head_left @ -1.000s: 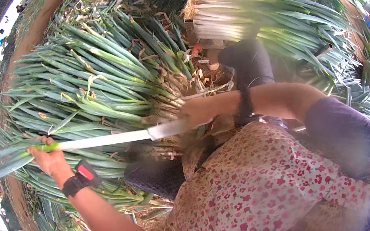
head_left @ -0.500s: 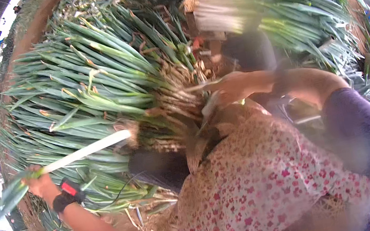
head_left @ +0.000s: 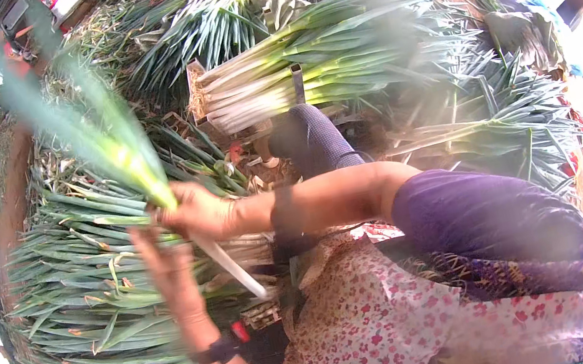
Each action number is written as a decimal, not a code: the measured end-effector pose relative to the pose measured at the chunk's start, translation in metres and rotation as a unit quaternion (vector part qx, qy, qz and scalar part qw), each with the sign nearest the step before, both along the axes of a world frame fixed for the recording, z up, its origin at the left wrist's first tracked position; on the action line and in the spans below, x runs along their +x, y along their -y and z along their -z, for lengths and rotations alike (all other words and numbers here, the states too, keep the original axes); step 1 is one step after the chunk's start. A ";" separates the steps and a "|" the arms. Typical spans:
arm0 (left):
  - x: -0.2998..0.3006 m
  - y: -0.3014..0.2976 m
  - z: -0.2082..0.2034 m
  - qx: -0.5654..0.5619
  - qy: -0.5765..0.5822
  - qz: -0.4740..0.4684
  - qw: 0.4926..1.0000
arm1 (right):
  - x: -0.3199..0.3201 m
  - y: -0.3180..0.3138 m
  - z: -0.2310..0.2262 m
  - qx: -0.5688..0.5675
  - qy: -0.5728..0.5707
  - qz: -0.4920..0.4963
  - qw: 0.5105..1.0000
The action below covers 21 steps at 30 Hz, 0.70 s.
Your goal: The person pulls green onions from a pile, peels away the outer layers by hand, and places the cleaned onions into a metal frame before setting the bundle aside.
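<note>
My right hand [head_left: 205,211] is closed around a long green onion [head_left: 128,160] at the join of leaves and stalk. Its blurred leaves rise toward the upper left, while the white end slants down out of the fist, toward the apron. Just below, my left hand [head_left: 174,274] is upright beside the stalk, somewhat blurred, its fingers stretched out and nothing visibly held in them. A dark band circles each wrist. Behind and under both hands spreads a large heap of untrimmed green onions [head_left: 93,295].
Beyond my knee, cleaned green onions [head_left: 246,100] lie in a rack with a metal upright [head_left: 298,83], white ends to the left. More bunches [head_left: 203,34] lie farther back, and loose onions [head_left: 501,129] at the right. A flowered apron [head_left: 376,307] covers my lap.
My right hand has moved left from the root ends and now grips the green onion. My left hand, which held an onion by its leaves, has come inward and let go. The view has shifted.
</note>
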State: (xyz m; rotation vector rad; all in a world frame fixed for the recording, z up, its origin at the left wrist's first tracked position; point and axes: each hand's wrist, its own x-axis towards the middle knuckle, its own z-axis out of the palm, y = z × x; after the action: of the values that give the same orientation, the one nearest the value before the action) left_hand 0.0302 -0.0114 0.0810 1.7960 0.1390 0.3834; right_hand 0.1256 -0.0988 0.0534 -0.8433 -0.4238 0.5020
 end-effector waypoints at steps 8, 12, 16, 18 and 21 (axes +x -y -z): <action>0.022 0.010 0.094 0.266 -0.160 -0.025 0.950 | 0.128 0.181 -0.005 -0.060 -0.071 0.092 0.991; 0.032 -0.012 0.123 0.310 -0.084 -0.109 0.941 | 0.195 0.294 0.028 -0.368 0.223 0.291 0.855; 0.008 -0.017 0.152 0.122 -0.213 -0.090 0.965 | 0.235 0.345 0.036 -0.097 -0.076 0.326 0.937; -0.001 -0.013 0.156 -0.019 -0.264 -0.082 0.961 | 0.257 0.353 0.057 -0.215 -0.014 0.367 0.905; -0.015 -0.009 0.170 -0.144 -0.318 -0.118 0.930 | 0.289 0.363 0.100 -0.216 -0.054 0.398 0.890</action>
State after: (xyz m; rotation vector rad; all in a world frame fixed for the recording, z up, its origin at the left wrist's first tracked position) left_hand 0.0155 -0.0020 -0.0888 1.5540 0.8303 -0.0689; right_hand 0.4150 -0.4620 -0.0467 -1.3179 0.1677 -0.1383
